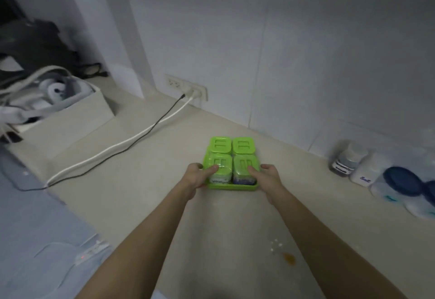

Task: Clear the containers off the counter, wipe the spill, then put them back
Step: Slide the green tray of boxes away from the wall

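Hands (196, 176) (270, 177) grip green tray (231, 187) of lidded jars (231, 157).

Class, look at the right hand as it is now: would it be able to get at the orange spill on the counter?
Probably yes. The right hand is busy gripping the green tray, but the orange spill lies on bare counter beside that forearm, with nothing in between. It would have to let go first.
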The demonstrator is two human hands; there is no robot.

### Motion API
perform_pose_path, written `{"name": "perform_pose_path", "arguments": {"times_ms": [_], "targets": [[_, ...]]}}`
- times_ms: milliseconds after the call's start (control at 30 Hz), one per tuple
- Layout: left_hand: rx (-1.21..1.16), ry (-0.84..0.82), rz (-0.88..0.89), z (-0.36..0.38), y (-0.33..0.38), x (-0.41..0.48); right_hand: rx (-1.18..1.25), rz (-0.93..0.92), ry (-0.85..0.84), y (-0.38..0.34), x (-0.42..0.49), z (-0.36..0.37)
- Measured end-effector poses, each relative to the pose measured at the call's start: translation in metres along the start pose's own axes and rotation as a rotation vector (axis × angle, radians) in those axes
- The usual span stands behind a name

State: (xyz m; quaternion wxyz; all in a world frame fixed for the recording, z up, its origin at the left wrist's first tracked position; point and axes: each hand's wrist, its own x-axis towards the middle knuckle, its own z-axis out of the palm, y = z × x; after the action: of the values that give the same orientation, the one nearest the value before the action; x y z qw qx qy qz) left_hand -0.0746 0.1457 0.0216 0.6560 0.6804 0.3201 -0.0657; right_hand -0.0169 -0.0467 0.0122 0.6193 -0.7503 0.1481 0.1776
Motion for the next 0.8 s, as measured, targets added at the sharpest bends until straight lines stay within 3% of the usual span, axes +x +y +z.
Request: {"name": "perform_pose_path", "arguments": {"times_ms": [167,333,400,500,567,667,800], "targets": [[-0.016,0.117,-0.043,-0.054,-0.036,-0.021,-0.055,-0.018,-0.110,0.011,-0.020,0.060],[-0.053,0.163,-0.073,-0.055,-0.042,-0.025,-0.170,-0.077,-0.132,0.010,-0.029,0.064],[0.122,0.192,-0.006,-0.029,-0.026,-0.026,-0.212,-0.172,-0.053,0.007,-0.027,0.028],[0.681,0.461,0.166,-0.027,-0.009,-0.026,-0.533,-0.361,-0.105,0.008,-0.025,0.017],[0.889,0.559,0.340,-0.033,-0.002,-0.034,-0.731,-0.496,-0.165,0.017,-0.031,0.018],[0.900,0.463,0.554,-0.029,-0.002,-0.030,-0.918,-0.619,-0.201,0.024,-0.040,0.002],[0.897,0.168,0.704,0.043,0.014,-0.013,-1.047,-0.540,-0.051,0.021,-0.032,-0.082]]}}
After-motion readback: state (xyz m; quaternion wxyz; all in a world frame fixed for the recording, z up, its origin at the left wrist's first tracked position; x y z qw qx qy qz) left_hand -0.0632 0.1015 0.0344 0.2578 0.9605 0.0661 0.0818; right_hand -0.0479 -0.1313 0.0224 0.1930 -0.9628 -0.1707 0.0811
